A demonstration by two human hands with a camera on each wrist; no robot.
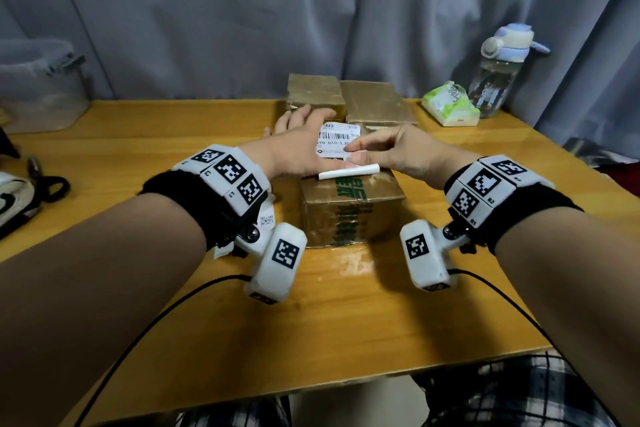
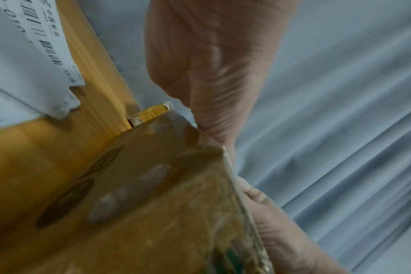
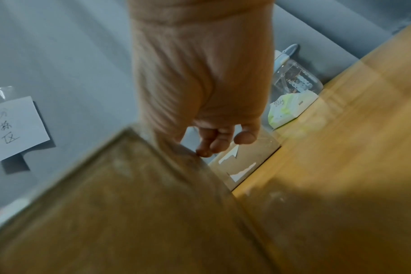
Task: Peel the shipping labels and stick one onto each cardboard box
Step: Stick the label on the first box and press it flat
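A yellow wooden bench [image 1: 207,305] stands against grey curtains [image 1: 207,10]. Near its middle sits a brown cardboard box wrapped in clear tape with green printing [image 1: 349,208]; the green characters are too blurred to read. On the box's top lies a white shipping label with a black barcode [image 1: 337,144], showing the digits "010-010 L30"; its near edge curls up into a white roll. The left hand [image 1: 301,146] lies flat, fingers straight, pressing on the box's top beside the label and hiding the box's left side. The right hand [image 1: 394,152] pinches the label's edge between thumb and forefinger. Two more taped brown cardboard boxes [image 1: 349,100] stand side by side at the bench's far edge, just behind the hands. At the far right corner stand a clear water bottle with a pale blue lid [image 1: 498,76] and a green-and-white tissue pack [image 1: 450,104], marked "Free". A translucent plastic bin [image 1: 38,87] stands beyond the far left corner. In the right wrist view, a handwritten paper note [image 3: 14,128] is taped to the curtain.
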